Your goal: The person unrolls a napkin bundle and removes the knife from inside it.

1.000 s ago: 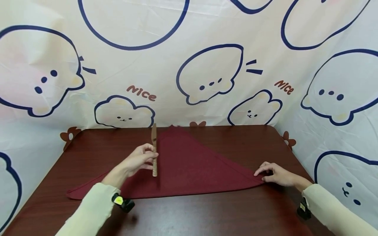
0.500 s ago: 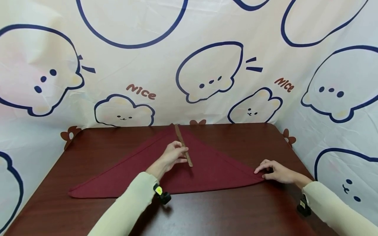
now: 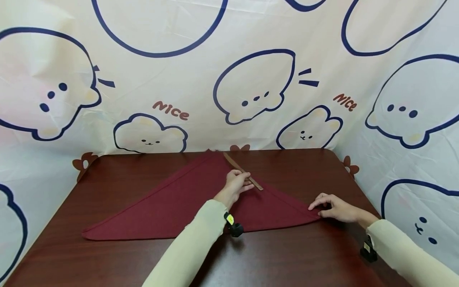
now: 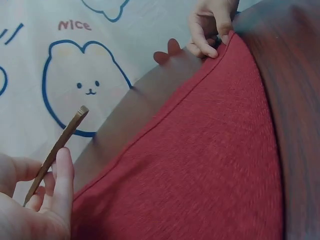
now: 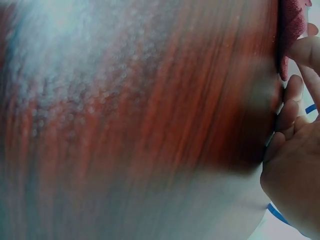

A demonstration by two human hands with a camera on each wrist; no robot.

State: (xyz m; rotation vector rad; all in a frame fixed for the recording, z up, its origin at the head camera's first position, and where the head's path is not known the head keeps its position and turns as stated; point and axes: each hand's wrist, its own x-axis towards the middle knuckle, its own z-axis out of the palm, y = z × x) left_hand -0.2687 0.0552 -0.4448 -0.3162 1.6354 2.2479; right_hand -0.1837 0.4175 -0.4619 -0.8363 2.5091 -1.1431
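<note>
A dark red cloth (image 3: 172, 203), folded into a triangle, lies on the brown table with its peak at the far edge. Over its right slope, my left hand (image 3: 234, 187) pinches a slim gold-coloured table knife (image 3: 232, 162) between thumb and fingers. The knife slants, its blade toward the far edge and its handle end toward the right. In the left wrist view the knife (image 4: 61, 140) is seen edge-on, apart from the cloth. My right hand (image 3: 337, 209) pinches the cloth's right corner; in the right wrist view the thumb lies against the cloth (image 5: 292, 30).
The dark brown table (image 3: 118, 263) has a glossy wood grain. A pale curtain (image 3: 201, 91) printed with cartoon figures hangs close behind it and along both sides. Black wrist cameras sit on both forearms.
My left hand has carried the knife rightward across the cloth, and the knife has turned from nearly straight to a slant. The right hand has stayed at the corner.
</note>
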